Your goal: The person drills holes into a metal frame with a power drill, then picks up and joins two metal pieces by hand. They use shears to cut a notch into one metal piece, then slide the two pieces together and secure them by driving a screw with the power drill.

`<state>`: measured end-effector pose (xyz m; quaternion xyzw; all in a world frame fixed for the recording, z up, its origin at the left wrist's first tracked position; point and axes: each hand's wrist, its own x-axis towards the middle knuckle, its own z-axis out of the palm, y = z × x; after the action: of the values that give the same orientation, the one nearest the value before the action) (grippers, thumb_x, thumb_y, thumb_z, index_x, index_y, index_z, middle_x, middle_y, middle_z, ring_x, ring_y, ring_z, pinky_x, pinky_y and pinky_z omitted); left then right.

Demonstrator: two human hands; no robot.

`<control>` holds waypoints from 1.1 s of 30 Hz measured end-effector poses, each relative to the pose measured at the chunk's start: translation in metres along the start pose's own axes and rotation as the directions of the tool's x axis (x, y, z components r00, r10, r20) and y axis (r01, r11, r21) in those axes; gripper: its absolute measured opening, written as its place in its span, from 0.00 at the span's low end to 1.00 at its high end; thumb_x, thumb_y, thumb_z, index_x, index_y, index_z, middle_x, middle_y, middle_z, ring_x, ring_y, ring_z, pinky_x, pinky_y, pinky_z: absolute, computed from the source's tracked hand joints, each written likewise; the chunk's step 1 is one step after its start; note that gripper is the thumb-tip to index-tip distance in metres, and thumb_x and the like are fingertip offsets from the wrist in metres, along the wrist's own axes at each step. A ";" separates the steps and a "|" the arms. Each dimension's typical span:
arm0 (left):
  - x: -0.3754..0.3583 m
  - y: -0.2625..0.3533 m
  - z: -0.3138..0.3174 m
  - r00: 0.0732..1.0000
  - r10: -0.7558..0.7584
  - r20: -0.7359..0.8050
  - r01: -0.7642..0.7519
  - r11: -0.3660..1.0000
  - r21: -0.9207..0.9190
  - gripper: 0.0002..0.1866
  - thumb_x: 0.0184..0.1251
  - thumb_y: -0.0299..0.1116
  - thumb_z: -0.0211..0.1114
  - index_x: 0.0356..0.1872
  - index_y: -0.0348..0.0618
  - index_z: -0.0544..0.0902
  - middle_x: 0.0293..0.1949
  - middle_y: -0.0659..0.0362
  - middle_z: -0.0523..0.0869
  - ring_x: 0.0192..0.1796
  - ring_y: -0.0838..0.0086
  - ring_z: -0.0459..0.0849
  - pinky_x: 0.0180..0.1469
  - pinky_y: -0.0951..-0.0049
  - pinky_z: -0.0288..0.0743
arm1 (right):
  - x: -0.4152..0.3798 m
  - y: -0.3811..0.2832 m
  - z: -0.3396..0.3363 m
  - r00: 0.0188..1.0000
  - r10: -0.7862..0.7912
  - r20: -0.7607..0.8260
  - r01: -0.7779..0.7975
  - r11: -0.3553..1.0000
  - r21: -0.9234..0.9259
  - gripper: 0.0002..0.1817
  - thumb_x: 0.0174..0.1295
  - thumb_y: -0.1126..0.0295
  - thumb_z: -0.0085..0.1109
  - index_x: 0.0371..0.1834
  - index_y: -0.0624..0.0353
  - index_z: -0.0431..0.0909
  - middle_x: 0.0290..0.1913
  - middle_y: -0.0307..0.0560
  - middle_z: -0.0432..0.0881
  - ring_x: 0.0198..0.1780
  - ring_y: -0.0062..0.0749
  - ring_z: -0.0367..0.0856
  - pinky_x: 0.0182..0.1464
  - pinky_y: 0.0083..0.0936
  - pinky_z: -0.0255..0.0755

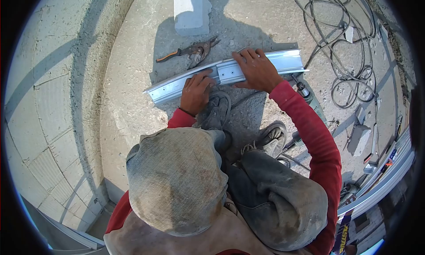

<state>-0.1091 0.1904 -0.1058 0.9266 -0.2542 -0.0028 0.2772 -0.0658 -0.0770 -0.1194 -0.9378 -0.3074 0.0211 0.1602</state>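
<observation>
A shiny metal channel (285,61) lies crosswise in front of my feet. It looks like two lengths meeting or overlapping near the middle, with small holes or screws at the joint. My left hand (196,92) grips its near edge left of the joint, fingers curled over the rim. Right of the joint, my right hand (259,70) clasps the channel from above, fingers over the far edge and thumb on the near side. Just beyond the channel lie tin snips (195,50) with an orange handle. A power drill (310,95) rests on the floor by my right forearm.
A pale block (191,13) stands at the far side. Coiled black cable (349,47) spreads over the floor at the upper right. Broken block pieces (358,140) and long metal profiles (380,179) lie at the right. A block wall (53,104) rises on the left.
</observation>
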 end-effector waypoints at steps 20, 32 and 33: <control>0.014 0.010 -0.047 0.966 -0.045 0.255 0.063 0.996 -0.063 0.11 0.64 0.27 0.67 0.47 0.47 0.84 0.43 0.59 0.84 0.50 0.62 0.81 0.56 0.60 0.67 | 0.010 -0.002 -0.061 0.971 -0.033 0.236 -0.008 0.985 0.172 0.54 0.53 0.21 0.60 0.66 0.61 0.73 0.47 0.62 0.84 0.53 0.57 0.84 0.62 0.49 0.73; 0.017 0.011 -0.042 0.988 -0.017 0.151 0.026 0.998 -0.061 0.08 0.67 0.27 0.63 0.46 0.48 0.84 0.37 0.59 0.80 0.46 0.62 0.79 0.56 0.60 0.62 | 0.009 -0.014 -0.039 0.998 0.029 0.055 -0.032 0.998 0.056 0.49 0.64 0.27 0.52 0.60 0.71 0.76 0.52 0.65 0.81 0.59 0.58 0.80 0.61 0.51 0.75; 0.018 0.010 -0.042 0.989 -0.019 0.148 0.028 0.998 -0.059 0.08 0.67 0.27 0.63 0.46 0.48 0.84 0.37 0.59 0.80 0.46 0.63 0.79 0.56 0.60 0.62 | 0.012 -0.014 -0.039 0.994 0.074 0.082 -0.081 0.992 0.094 0.46 0.68 0.30 0.50 0.58 0.72 0.78 0.51 0.66 0.82 0.58 0.58 0.81 0.59 0.51 0.77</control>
<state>-0.0916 0.1963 -0.0625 0.9178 -0.2630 -0.0823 0.2859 -0.0591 -0.0705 -0.0771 -0.9385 -0.2753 0.0789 0.1927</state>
